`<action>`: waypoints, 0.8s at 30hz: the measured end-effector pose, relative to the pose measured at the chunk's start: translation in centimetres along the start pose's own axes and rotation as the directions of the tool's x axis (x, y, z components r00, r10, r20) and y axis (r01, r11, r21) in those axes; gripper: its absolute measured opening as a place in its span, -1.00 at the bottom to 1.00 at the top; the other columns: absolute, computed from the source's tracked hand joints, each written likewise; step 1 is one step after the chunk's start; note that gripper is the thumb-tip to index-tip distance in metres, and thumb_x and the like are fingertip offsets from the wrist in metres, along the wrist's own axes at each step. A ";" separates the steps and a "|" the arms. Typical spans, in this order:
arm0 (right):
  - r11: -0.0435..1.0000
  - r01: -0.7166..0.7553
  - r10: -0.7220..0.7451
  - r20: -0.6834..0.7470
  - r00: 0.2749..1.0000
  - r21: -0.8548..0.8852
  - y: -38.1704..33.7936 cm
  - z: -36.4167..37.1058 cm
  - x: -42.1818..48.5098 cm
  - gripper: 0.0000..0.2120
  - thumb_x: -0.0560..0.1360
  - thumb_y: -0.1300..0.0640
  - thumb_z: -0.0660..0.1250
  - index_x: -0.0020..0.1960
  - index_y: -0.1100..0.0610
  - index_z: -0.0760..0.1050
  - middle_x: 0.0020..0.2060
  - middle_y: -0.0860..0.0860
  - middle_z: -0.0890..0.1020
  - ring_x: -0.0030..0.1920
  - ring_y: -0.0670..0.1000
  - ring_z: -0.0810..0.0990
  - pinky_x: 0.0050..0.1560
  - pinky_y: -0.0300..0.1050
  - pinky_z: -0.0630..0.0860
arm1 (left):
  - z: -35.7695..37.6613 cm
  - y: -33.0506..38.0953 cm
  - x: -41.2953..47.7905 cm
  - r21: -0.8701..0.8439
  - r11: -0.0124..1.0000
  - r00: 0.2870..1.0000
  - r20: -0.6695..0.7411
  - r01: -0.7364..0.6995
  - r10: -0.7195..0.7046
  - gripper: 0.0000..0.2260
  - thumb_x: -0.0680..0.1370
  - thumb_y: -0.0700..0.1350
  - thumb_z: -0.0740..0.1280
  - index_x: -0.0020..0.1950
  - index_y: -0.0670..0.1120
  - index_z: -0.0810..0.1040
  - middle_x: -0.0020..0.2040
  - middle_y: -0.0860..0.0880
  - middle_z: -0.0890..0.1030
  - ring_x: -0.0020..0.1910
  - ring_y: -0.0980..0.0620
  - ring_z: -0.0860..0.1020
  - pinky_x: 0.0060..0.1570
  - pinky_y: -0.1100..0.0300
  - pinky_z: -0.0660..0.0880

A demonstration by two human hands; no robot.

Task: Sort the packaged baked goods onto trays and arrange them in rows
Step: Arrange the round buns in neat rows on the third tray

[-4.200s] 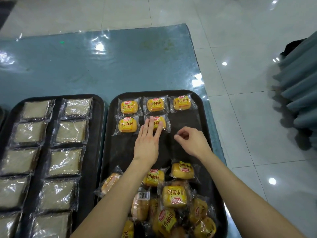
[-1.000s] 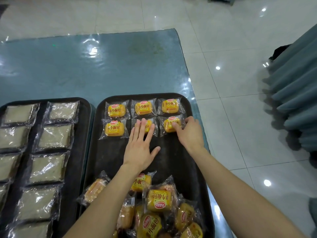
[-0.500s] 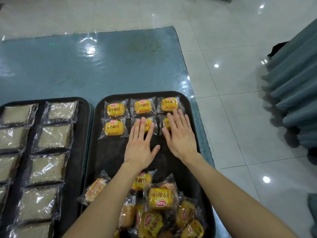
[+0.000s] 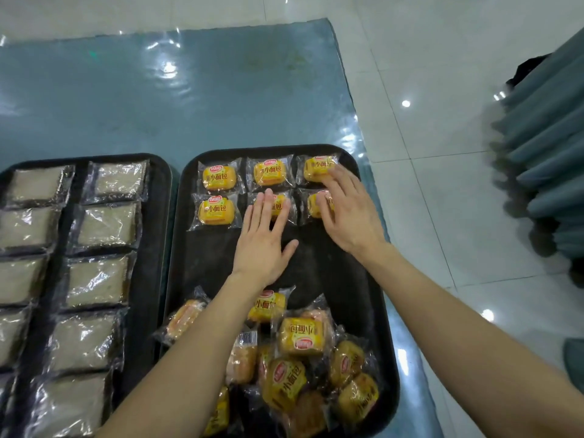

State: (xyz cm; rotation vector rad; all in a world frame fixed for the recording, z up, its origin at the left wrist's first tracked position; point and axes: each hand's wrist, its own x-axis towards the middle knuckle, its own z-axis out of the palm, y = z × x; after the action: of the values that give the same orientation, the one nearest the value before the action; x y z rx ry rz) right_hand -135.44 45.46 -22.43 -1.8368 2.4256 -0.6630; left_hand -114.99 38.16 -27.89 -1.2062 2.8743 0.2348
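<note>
Since a moment ago, our right hand has slid further. Its straight, spread fingers now press the last packet of the second row and touch the first-row packet just beyond. Our left hand lies flat, with fingertips on the middle packet. Neither hand grips anything. The second row looks complete. Behind our wrists, the loose pile waits on the same tray, partly under our forearms. Left of the fingers stands the tray of pale cakes.

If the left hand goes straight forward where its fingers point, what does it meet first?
The left hand has its fingers on the second row's middle bun packet; straight beyond, it would likely meet the far row's middle packet first.
</note>
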 end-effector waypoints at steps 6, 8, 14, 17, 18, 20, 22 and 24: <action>0.997 -0.047 0.022 0.340 0.940 0.064 -2.3 0.1 -9.0 -0.75 0.71 -0.01 0.31 0.17 0.04 0.73 0.14 -0.05 0.72 0.23 -0.01 0.60 0.21 0.08 0.64 | -3.3 -0.7 -4.6 -0.258 0.959 0.988 -0.065 0.119 -0.141 -0.80 0.72 -0.04 0.31 0.31 0.00 0.64 0.24 0.03 0.63 0.32 -0.02 0.55 0.48 -0.04 0.44; 0.988 -0.122 0.068 0.455 0.888 0.090 -2.4 0.9 -10.7 -0.65 0.75 -0.07 0.25 0.37 0.05 0.69 0.42 -0.04 0.63 0.50 -0.01 0.47 0.49 0.09 0.51 | -3.7 -1.4 -6.3 -0.300 0.936 0.977 0.156 0.184 -0.142 -0.83 0.71 0.04 0.34 0.24 0.05 0.66 0.16 0.08 0.60 0.25 0.04 0.53 0.39 -0.03 0.50; 0.968 -0.226 0.097 0.657 0.748 0.114 -3.0 0.0 -11.8 -0.46 0.79 -0.19 0.06 0.68 0.03 0.37 0.74 -0.04 0.19 0.74 -0.04 0.03 0.70 -0.02 0.03 | -3.8 -1.8 -8.6 -0.172 0.945 0.837 0.526 0.278 -0.151 -0.53 0.60 0.25 0.46 0.45 0.09 0.56 0.32 -0.02 0.47 0.41 -0.08 0.41 0.44 -0.04 0.46; 0.951 -0.275 0.095 0.717 0.690 0.139 -3.3 -0.6 -12.0 -0.40 0.73 -0.37 0.07 0.65 -0.11 0.41 0.73 -0.03 0.21 0.75 0.02 0.04 0.73 0.22 -0.01 | -4.5 -1.6 -8.8 -0.262 0.887 0.822 0.535 0.380 -0.195 -0.68 0.55 0.15 0.57 0.23 0.10 0.60 0.22 0.04 0.45 0.25 0.01 0.50 0.11 0.10 0.60; 0.955 -0.264 0.083 0.731 0.677 0.136 -3.5 -0.7 -12.4 -0.38 0.70 -0.41 0.07 0.64 -0.15 0.41 0.73 -0.05 0.21 0.75 0.03 0.01 0.72 0.31 -0.04 | -4.9 -1.6 -8.9 -0.302 0.860 0.824 0.526 0.411 -0.209 -0.71 0.54 0.11 0.60 0.16 0.11 0.60 0.18 0.06 0.50 0.16 0.05 0.55 -0.02 0.15 0.62; 0.966 -0.229 0.065 0.744 0.665 0.120 -4.0 -0.6 -13.3 -0.36 0.69 -0.45 0.03 0.61 -0.16 0.44 0.75 -0.07 0.14 0.76 0.02 -0.07 0.69 0.39 -0.15 | -5.9 -1.8 -9.3 -0.369 0.806 0.841 0.471 0.463 -0.267 -0.70 0.49 0.07 0.65 0.09 0.12 0.59 0.10 0.08 0.60 0.03 0.10 0.61 -0.13 0.14 0.61; 0.966 -0.229 0.069 0.737 0.672 0.119 -4.2 -0.2 -14.2 -0.35 0.70 -0.43 -0.03 0.58 -0.14 0.48 0.76 -0.07 0.09 0.76 0.01 -0.11 0.67 0.40 -0.20 | -7.0 -2.4 -9.7 -0.451 0.745 0.864 0.359 0.493 -0.354 -0.68 0.46 0.08 0.68 0.04 0.11 0.59 0.06 0.08 0.64 -0.01 0.11 0.62 -0.11 0.10 0.62; 0.961 -0.251 0.083 0.742 0.665 0.117 -4.3 -0.1 -14.4 -0.35 0.71 -0.41 -0.05 0.58 -0.12 0.48 0.75 -0.07 0.13 0.76 0.04 -0.07 0.67 0.41 -0.17 | -8.3 -2.8 -9.8 -0.598 0.633 0.867 0.273 0.493 -0.417 -0.66 0.44 0.10 0.70 0.04 0.08 0.62 0.04 0.05 0.68 0.01 0.09 0.64 -0.08 0.09 0.63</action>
State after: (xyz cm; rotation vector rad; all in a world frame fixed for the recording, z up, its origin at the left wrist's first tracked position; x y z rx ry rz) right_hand -127.18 57.94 -24.12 -1.3783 1.8489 -0.0973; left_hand -105.75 41.97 -19.36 -1.8869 2.3010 1.3229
